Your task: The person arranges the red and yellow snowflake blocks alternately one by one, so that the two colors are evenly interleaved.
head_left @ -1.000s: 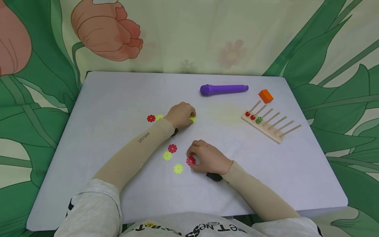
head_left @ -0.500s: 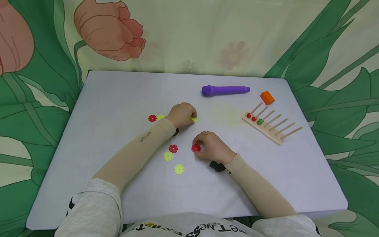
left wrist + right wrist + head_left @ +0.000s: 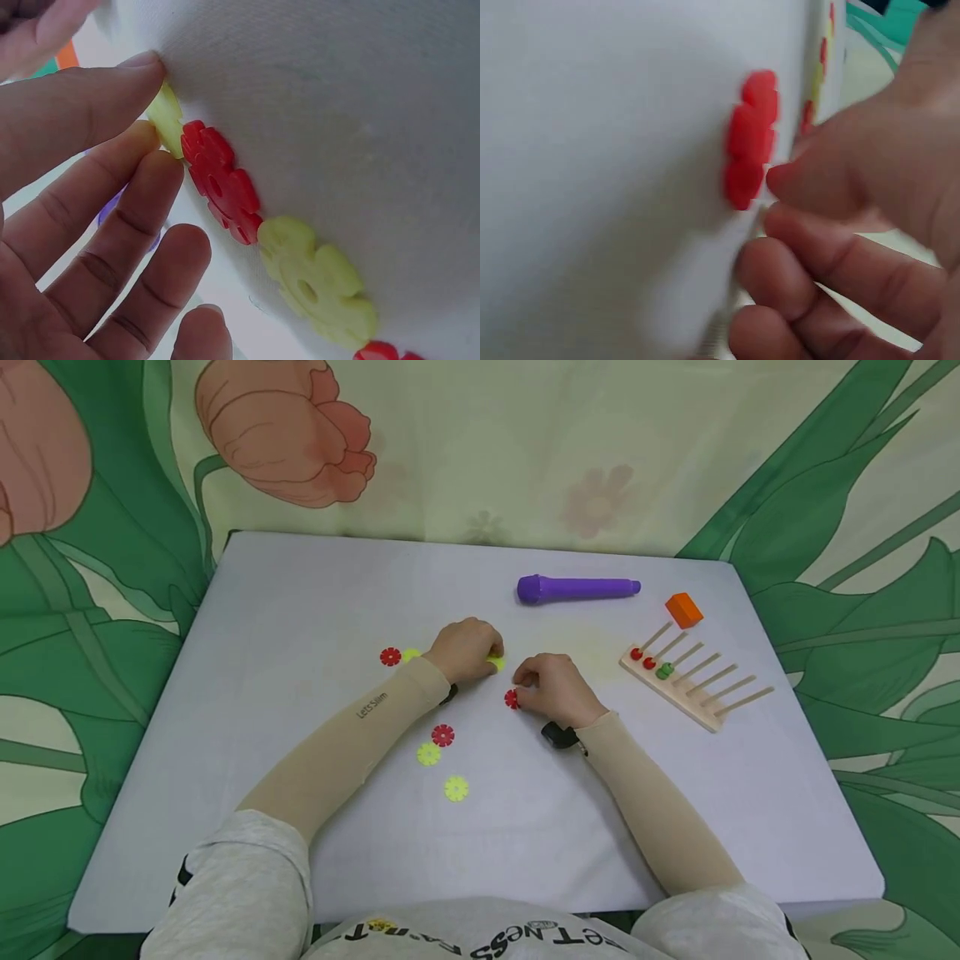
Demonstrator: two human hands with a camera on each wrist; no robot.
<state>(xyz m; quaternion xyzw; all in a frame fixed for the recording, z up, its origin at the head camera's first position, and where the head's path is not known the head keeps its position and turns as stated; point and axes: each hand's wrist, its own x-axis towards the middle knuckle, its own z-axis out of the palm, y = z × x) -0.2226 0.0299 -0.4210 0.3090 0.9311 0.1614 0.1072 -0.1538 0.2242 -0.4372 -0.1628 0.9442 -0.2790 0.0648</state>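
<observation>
Row [image 3: 225, 187] of alternating red and yellow discs laid edge to edge on table [image 3: 570, 843]; judged over half complete. Yellow end disc [image 3: 169, 120] pinched by left hand [image 3: 463, 650]; red disc [image 3: 512, 699] pinched by right hand [image 3: 557, 687], near row, unjoined. Three loose discs [image 3: 442, 735] left unplaced.

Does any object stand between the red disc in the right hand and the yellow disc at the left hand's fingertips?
Nothing visible does. In the head view, only white tabletop shows between the red disc, pinched by the right hand, and the yellow disc, which the left hand holds.
</observation>
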